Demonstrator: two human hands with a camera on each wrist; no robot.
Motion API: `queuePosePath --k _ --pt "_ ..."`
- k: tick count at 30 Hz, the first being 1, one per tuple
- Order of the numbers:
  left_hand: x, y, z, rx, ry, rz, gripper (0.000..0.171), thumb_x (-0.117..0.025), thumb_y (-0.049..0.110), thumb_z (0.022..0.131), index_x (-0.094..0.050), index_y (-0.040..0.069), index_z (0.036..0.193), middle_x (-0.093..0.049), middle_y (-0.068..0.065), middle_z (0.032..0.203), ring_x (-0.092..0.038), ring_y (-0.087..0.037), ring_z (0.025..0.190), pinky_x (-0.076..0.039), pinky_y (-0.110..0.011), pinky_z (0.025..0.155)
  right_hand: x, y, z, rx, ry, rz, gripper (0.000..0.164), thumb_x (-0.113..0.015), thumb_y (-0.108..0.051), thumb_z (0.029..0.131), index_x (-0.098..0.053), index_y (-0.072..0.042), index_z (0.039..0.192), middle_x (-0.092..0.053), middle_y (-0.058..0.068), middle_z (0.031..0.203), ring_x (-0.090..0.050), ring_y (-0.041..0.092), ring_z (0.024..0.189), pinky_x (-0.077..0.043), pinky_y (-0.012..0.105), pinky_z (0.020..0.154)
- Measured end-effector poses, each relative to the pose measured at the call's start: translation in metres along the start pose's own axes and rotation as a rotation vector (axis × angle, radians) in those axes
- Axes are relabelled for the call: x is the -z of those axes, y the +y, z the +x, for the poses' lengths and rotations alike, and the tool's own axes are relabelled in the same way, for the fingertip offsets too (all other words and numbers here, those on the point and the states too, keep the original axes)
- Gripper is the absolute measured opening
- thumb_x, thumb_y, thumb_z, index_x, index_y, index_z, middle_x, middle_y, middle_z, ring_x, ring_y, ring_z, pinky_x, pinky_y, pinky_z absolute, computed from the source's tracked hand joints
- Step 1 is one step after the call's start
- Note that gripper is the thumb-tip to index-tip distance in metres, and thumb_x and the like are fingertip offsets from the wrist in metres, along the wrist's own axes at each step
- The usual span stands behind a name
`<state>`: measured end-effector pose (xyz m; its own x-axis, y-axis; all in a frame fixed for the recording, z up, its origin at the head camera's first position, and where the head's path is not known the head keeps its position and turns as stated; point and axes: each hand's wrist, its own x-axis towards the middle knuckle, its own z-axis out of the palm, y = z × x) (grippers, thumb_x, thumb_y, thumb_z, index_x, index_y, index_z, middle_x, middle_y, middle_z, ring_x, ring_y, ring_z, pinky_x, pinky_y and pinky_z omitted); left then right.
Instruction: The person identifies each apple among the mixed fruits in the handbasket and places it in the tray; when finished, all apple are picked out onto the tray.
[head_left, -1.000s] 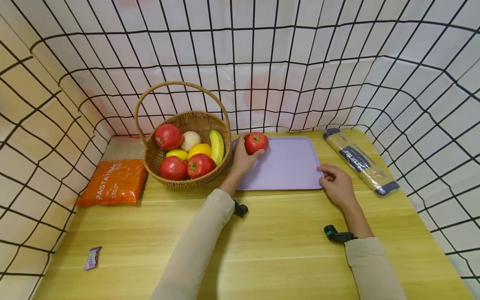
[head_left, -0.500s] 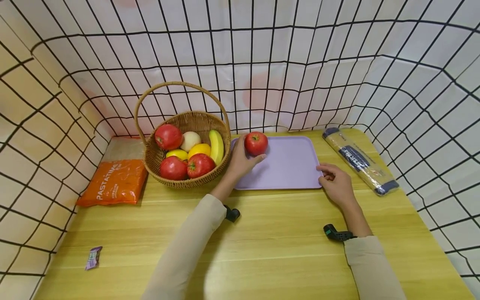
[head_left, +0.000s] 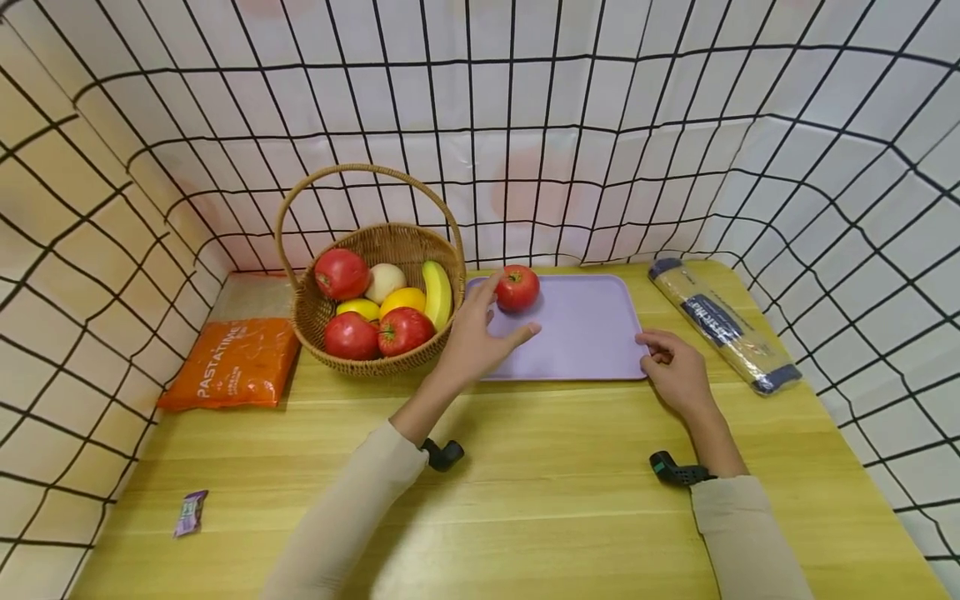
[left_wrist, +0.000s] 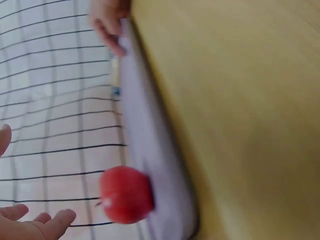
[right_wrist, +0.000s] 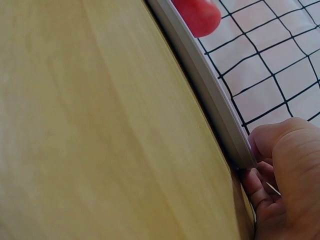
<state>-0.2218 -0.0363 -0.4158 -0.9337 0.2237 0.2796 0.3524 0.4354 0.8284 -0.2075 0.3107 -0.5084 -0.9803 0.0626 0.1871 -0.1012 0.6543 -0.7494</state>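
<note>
A red apple (head_left: 518, 288) rests on the left back part of a light purple tray (head_left: 585, 333). My left hand (head_left: 477, 337) is just left of and in front of the apple, its fingers and thumb spread and holding nothing. In the left wrist view a gap shows between the fingertips (left_wrist: 62, 218) and the apple (left_wrist: 126, 195). At the tray's right front corner, my right hand (head_left: 675, 369) pinches the rim. The right wrist view shows the thumb on the tray's edge (right_wrist: 220, 95) and the other fingers curled below it.
A wicker basket (head_left: 408, 242) left of the tray holds several red fruits, yellow fruits, a pale round one and a banana (head_left: 437, 296). An orange pasta bag (head_left: 232, 362) lies farther left, a small purple packet (head_left: 191, 513) near the front, and a long blue-ended pack (head_left: 723, 325) at right.
My left hand has let go of the apple and drawn back toward me and left, its fingers spreading. The apple stays on the tray. My right hand keeps its place at the rim.
</note>
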Motion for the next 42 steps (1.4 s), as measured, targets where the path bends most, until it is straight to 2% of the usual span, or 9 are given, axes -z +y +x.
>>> queuePosePath --k 5,9,15,19,21,24,28,36,42 --pt "0.030 0.012 -0.008 0.002 0.031 -0.076 0.091 -0.084 0.043 0.085 -0.038 0.019 0.159 -0.040 -0.007 0.161 -0.051 -0.032 0.141 -0.048 -0.041 0.113 0.000 -0.001 -0.001 0.009 0.002 0.002 0.036 -0.063 -0.002 0.092 -0.071 -0.002 0.127 -0.063 0.017 0.138 -0.052 0.000 0.090 -0.041 0.003 0.073" --pt "0.058 0.011 -0.012 0.018 0.092 -0.067 0.088 -0.084 0.042 0.085 -0.040 0.019 0.158 -0.043 -0.008 0.158 -0.052 -0.031 0.140 -0.049 -0.043 0.112 0.000 0.000 0.000 0.011 0.002 -0.013 0.036 -0.063 -0.002 0.092 -0.071 -0.002 0.127 -0.063 0.017 0.138 -0.052 0.000 0.090 -0.040 0.003 0.073" --pt "0.094 0.000 -0.013 0.022 0.179 0.055 0.090 -0.085 0.047 0.082 -0.043 0.020 0.156 -0.045 -0.006 0.155 -0.053 -0.027 0.134 -0.049 -0.042 0.113 -0.001 0.002 0.001 0.003 0.006 -0.015 0.036 -0.063 -0.002 0.092 -0.071 -0.003 0.127 -0.064 0.016 0.138 -0.052 0.000 0.090 -0.040 0.003 0.073" --pt "0.118 -0.009 -0.014 0.030 0.211 0.130 0.091 -0.087 0.049 0.080 -0.044 0.022 0.155 -0.044 -0.006 0.158 -0.049 -0.029 0.139 -0.046 -0.045 0.115 -0.001 0.002 0.000 0.009 0.007 -0.013 0.036 -0.064 -0.002 0.092 -0.072 -0.003 0.127 -0.064 0.017 0.137 -0.052 0.001 0.090 -0.040 0.002 0.073" --pt "0.129 -0.014 -0.016 0.055 0.225 0.162 0.090 -0.087 0.050 0.079 -0.045 0.025 0.155 -0.043 -0.006 0.159 -0.048 -0.031 0.139 -0.046 -0.050 0.113 -0.001 0.001 -0.001 0.015 0.006 -0.015 0.036 -0.064 -0.001 0.092 -0.072 -0.003 0.126 -0.065 0.017 0.136 -0.053 0.002 0.090 -0.040 0.002 0.073" --pt "0.144 -0.022 -0.017 0.085 0.248 0.209 0.091 -0.087 0.053 0.077 -0.046 0.028 0.154 -0.043 -0.005 0.159 -0.045 -0.033 0.142 -0.041 -0.059 0.114 0.000 0.000 -0.002 0.022 0.007 -0.014 0.036 -0.064 -0.001 0.091 -0.072 -0.003 0.126 -0.065 0.018 0.136 -0.053 0.003 0.090 -0.040 0.002 0.073" --pt "0.156 -0.030 -0.017 0.110 0.262 0.264 0.094 -0.086 0.057 0.076 -0.045 0.027 0.155 -0.040 -0.007 0.161 -0.038 -0.036 0.149 -0.033 -0.066 0.117 0.000 -0.002 -0.001 0.017 0.011 -0.013 0.035 -0.064 -0.001 0.092 -0.072 -0.003 0.126 -0.065 0.017 0.136 -0.052 0.001 0.090 -0.040 0.002 0.073" --pt "0.167 -0.042 -0.014 0.170 0.241 0.345 0.101 -0.085 0.059 0.077 -0.040 0.021 0.158 -0.033 -0.009 0.166 -0.037 -0.039 0.148 -0.034 -0.068 0.116 0.001 -0.001 0.000 0.013 0.015 -0.023 0.035 -0.064 -0.002 0.091 -0.073 -0.003 0.125 -0.065 0.016 0.136 -0.052 -0.002 0.089 -0.040 0.002 0.073" --pt "0.173 -0.046 -0.010 0.223 0.210 0.397 0.102 -0.083 0.058 0.079 -0.034 0.022 0.161 -0.029 -0.008 0.168 -0.037 -0.041 0.147 -0.039 -0.068 0.112 0.001 -0.002 -0.001 0.029 0.009 -0.013 0.035 -0.064 -0.001 0.091 -0.072 -0.002 0.125 -0.064 0.018 0.137 -0.052 -0.002 0.089 -0.040 0.002 0.073"
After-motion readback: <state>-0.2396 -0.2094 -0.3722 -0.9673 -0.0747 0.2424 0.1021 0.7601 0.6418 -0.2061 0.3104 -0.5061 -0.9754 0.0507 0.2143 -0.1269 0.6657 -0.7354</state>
